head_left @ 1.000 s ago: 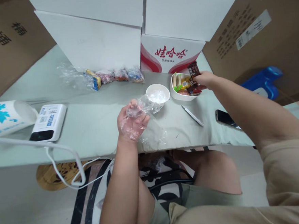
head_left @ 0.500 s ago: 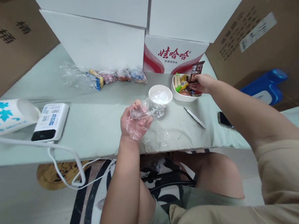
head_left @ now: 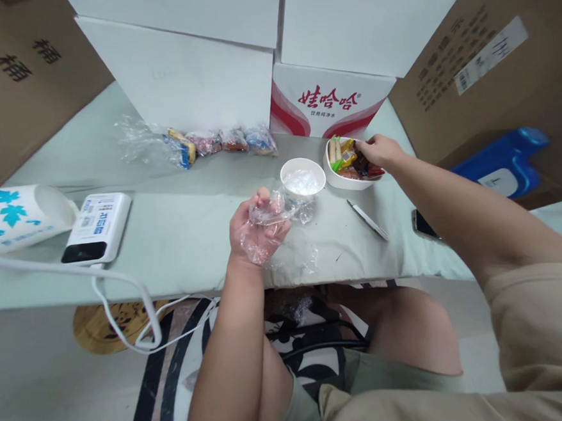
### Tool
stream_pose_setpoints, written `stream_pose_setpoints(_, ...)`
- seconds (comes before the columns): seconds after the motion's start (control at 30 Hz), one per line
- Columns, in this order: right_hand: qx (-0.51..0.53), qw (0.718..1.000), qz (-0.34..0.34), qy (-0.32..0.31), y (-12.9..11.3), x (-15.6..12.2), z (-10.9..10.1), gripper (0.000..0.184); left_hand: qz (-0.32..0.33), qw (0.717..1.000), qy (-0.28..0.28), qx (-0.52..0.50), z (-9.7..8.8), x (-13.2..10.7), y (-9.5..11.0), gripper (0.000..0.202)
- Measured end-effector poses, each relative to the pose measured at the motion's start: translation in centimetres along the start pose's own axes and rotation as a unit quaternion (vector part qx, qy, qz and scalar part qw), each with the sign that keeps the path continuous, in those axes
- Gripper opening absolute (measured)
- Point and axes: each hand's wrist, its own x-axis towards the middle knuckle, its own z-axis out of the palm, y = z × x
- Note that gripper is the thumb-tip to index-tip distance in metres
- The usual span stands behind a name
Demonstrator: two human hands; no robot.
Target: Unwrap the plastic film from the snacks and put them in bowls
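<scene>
My left hand (head_left: pixel 259 228), palm up with fingers curled, is wrapped round a crumpled clear plastic bag (head_left: pixel 281 212). Part of the bag trails over the table, close to a small white bowl (head_left: pixel 303 196) that has clear plastic inside. My right hand (head_left: pixel 379 151) is over the rim of a larger white bowl (head_left: pixel 351 184). It pinches a dark brown snack packet (head_left: pixel 362 164) low among the other packets. That bowl also contains a yellow packet (head_left: pixel 347 150) and a green-edged packet (head_left: pixel 337 155) with pale sticks.
A craft knife (head_left: pixel 368 220) and a phone (head_left: pixel 424 225) lie on the right. Several wrapped snacks (head_left: pixel 232 140) line the back by white boxes (head_left: pixel 189 69). At left are a power bank (head_left: pixel 97 228) with a white cable (head_left: pixel 122 273) and a paper cup (head_left: pixel 22 219). A blue bottle (head_left: pixel 509 166) stands far right.
My right hand has lowered the brown packet from upright above the bowl's back rim to down among the other snacks. The left hand keeps its hold on the plastic bag.
</scene>
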Motion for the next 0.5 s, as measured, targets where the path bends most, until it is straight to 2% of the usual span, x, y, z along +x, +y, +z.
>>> stream_pose_setpoints(0.1,0.010,0.999,0.000,-0.039,-0.6,0.2,0.2,0.030,-0.002,1.000,0.003,0.007,0.0,-0.1,0.0,0.033)
stream_pose_setpoints(0.2,0.089,0.989,0.054,-0.103,-0.9,0.5,0.4,0.022,-0.002,1.000,0.007,0.005,0.1,-0.1,0.1,0.032)
stream_pose_setpoints(0.3,0.146,0.977,0.101,-0.116,-0.8,1.1,0.5,0.027,-0.003,1.000,0.010,0.006,0.1,-0.1,0.1,0.033)
stream_pose_setpoints(0.4,0.133,0.975,0.128,-0.127,-0.7,1.7,0.7,0.032,-0.004,1.000,0.014,0.010,0.2,-0.1,0.0,0.032)
stream_pose_setpoints(0.5,0.112,0.969,0.149,-0.165,-0.8,2.2,0.7,0.030,-0.004,1.000,0.024,0.015,0.3,-0.1,0.0,0.031)
